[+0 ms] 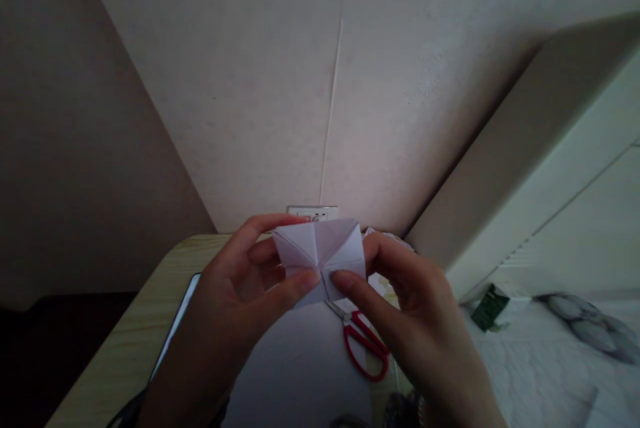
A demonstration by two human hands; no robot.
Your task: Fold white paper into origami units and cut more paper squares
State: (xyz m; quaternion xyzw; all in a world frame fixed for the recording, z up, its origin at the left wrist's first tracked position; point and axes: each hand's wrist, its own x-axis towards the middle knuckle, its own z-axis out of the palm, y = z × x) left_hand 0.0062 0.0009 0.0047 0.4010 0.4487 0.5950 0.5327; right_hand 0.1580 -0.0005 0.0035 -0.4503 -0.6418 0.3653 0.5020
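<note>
A small piece of folded white paper (323, 248), creased through its middle, is held up between both hands above the table. My left hand (250, 275) grips its left side, thumb pressed on the front near the centre and fingers behind. On the right side, my right hand (400, 281) pinches it the same way, its thumb on the lower right part. Below the paper lie scissors (367, 345) with red handles, their blades pointing up and left. They rest partly on a white sheet (300, 368).
The pale wooden table (120, 335) stands against the wall, below a power socket (325, 212). A dark-edged flat device (180, 315) lies left, partly behind my left arm. To the right are a white cabinet-like unit (565, 215) and a green box (490, 308).
</note>
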